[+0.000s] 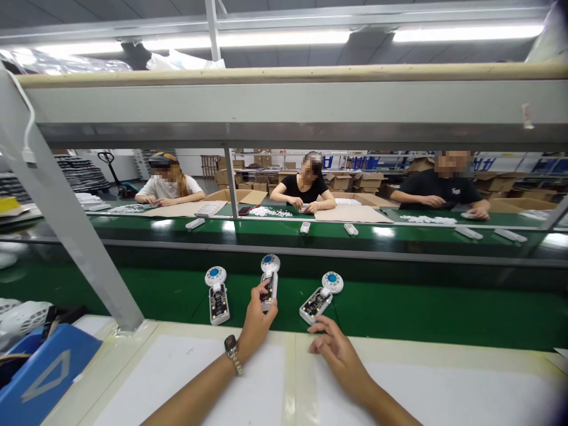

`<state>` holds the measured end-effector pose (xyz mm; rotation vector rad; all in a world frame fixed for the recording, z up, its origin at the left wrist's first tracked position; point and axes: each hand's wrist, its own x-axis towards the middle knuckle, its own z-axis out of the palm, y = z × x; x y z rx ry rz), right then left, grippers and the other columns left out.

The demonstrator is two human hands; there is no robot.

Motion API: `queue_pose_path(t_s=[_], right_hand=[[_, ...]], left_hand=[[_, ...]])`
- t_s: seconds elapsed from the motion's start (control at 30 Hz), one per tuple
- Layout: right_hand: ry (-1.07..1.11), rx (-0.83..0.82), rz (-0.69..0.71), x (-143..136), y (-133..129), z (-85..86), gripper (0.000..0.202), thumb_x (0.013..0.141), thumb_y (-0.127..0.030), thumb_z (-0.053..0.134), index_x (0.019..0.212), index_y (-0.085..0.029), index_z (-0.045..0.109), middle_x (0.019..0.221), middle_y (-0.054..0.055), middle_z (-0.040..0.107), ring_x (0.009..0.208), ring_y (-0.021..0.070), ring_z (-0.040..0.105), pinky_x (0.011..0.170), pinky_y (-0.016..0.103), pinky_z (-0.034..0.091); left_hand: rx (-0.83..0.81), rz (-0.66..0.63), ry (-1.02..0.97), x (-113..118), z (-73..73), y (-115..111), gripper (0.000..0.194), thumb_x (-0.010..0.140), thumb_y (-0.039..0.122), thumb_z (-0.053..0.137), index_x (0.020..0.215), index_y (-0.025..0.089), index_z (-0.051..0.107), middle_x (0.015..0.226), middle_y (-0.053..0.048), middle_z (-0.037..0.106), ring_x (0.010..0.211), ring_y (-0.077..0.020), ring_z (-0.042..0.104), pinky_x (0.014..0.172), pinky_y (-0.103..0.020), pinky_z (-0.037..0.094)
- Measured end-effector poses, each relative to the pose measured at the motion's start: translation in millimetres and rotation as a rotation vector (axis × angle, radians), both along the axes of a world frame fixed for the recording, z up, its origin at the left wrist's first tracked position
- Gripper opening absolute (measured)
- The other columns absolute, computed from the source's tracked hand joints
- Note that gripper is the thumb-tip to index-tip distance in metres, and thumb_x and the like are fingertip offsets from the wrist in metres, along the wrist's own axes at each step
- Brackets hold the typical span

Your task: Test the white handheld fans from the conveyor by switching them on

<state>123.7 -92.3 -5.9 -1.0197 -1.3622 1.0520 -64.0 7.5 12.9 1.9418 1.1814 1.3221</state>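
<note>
Gripping the middle handheld fan [269,279] by its open body, the left hand [257,319] had fingers closed round it above the green conveyor belt [399,307]. Right hand [338,349] lay loosely spread, fingers apart, holding nothing, on the worktop [399,378] edge just beside the right fan [320,296]. Left fan [217,294] rested on the belt, apart. Wristwatch [231,346] on left wrist. Blue bin [39,373] at far left.

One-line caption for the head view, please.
Left hand grips the middle of three open white devices on a green conveyor belt; right hand rests open nearby.
</note>
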Motion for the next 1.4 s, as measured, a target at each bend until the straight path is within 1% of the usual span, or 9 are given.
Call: queue_pose_path(t_s=[0.13,0.23,0.3,0.5,0.63,0.77,1.0,1.2,1.4], right_hand=[[0.376,-0.117,-0.005,-9.2,4.0,-4.4,0.064,0.08,-0.053,0.05,0.13,-0.024,0.024,0.12,0.013,0.05,0.089,0.0234,0.061,0.086,0.046,0.04],[0.555,-0.232,-0.021,-7.6,5.5,-4.2,0.061,0.073,-0.054,0.059,0.121,-0.023,0.037,0.117,0.01,0.056,0.105,0.025,0.054,0.093,0.042,0.036],[0.585,-0.264,-0.05,-4.3,4.5,-0.7,0.056,0.069,-0.05,0.065,0.114,-0.023,0.044,0.111,0.007,0.061,0.109,0.0243,0.052,0.094,0.038,0.037],[0.577,-0.404,-0.043,1.4,1.5,15.1,0.058,0.066,-0.045,0.069,0.112,-0.022,0.043,0.093,0.006,0.066,0.069,0.0237,0.066,0.061,0.037,0.05],[0.583,-0.402,0.009,1.4,-0.8,18.8,0.047,0.064,-0.037,0.07,0.101,-0.021,0.046,0.098,0.006,0.063,0.063,0.0196,0.065,0.056,0.034,0.05],[0.53,-0.449,0.144,-4.9,-8.8,15.9,0.044,0.069,-0.037,0.065,0.104,-0.02,0.043,0.07,0.001,0.064,0.052,0.0169,0.063,0.049,0.028,0.047],[0.507,-0.46,0.387,-16.6,-21.1,5.6,0.054,0.068,-0.03,0.067,0.111,-0.019,0.038,0.067,0.001,0.064,0.06,0.0184,0.064,0.056,0.031,0.049],[0.545,-0.481,0.356,-16.1,-21.1,8.2,0.055,0.064,-0.028,0.07,0.11,-0.02,0.04,0.083,0.004,0.062,0.062,0.0183,0.064,0.055,0.031,0.049],[0.512,-0.486,0.317,-16.3,-22.7,11.8,0.054,0.064,-0.034,0.07,0.108,-0.021,0.042,0.076,0.0,0.059,0.063,0.0181,0.062,0.061,0.034,0.048]], left_hand=[[0.213,-0.359,0.268,11.8,0.7,-34.7,0.022,0.083,0.023,0.044,0.104,0.02,0.038,0.139,-0.015,0.032,0.13,-0.024,0.028,0.101,-0.043,0.033],[0.214,-0.676,0.542,21.5,3.8,-60.4,0.037,0.081,0.033,0.051,0.115,0.02,0.041,0.143,-0.013,0.026,0.133,-0.0278,0.016,0.101,-0.044,0.035],[0.203,-0.753,0.628,24.3,6.6,-68.0,0.055,0.079,0.04,0.054,0.126,0.02,0.034,0.144,-0.013,0.023,0.133,-0.0301,0.013,0.101,-0.046,0.035],[0.306,-0.575,0.523,19.8,4.1,-57.2,0.056,0.087,0.026,0.041,0.136,0.023,0.015,0.144,-0.011,0.024,0.132,-0.0244,0.023,0.105,-0.044,0.031],[0.217,-0.38,0.432,21.8,-0.5,-53.9,0.055,0.088,0.027,0.038,0.137,0.023,0.013,0.146,-0.011,0.015,0.133,-0.026,0.018,0.105,-0.047,0.029],[0.091,-0.308,0.37,27.0,1.3,-54.5,0.052,0.09,0.031,0.035,0.137,0.025,0.015,0.148,-0.008,0.008,0.134,-0.0271,0.014,0.105,-0.048,0.027],[-0.047,-0.269,0.299,27.5,5.8,-52.9,0.043,0.09,0.036,0.032,0.132,0.03,0.026,0.148,-0.003,0.009,0.134,-0.0248,0.014,0.106,-0.047,0.025],[-0.025,-0.248,0.243,25.9,3.5,-52.2,0.038,0.089,0.036,0.037,0.125,0.027,0.037,0.145,-0.006,0.017,0.131,-0.0264,0.022,0.104,-0.046,0.03],[-0.004,-0.258,0.249,26.5,3.2,-51.2,0.036,0.089,0.035,0.037,0.122,0.025,0.044,0.146,-0.006,0.017,0.13,-0.0273,0.025,0.104,-0.045,0.03]])
